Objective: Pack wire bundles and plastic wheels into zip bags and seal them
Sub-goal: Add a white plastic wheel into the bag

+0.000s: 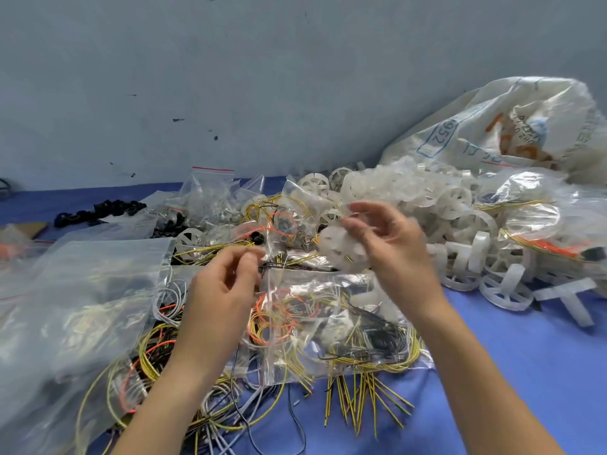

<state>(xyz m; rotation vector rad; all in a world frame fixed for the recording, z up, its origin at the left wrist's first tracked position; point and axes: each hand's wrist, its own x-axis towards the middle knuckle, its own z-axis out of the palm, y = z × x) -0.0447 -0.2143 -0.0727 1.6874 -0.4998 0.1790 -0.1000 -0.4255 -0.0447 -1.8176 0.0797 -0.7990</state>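
Head view: L hand (220,285) pinches zip bag (331,292) mouth; R hand (395,246) grips plastic wheel (341,252). Step prob. wheel loading; next needs mouth open wider.

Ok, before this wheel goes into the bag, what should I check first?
1. Wheel in hand: right hand holds a plastic wheel: ok.
2. Bag gripped: left hand curls its fingers at the zip bag top corner, blurred: cannot tell.
3. Bag mouth open: cannot tell.
4. Wires inside: wire bundles show through the bag: ok.
5. Spare wheels near: wheel pile lies right of the hands: ok.
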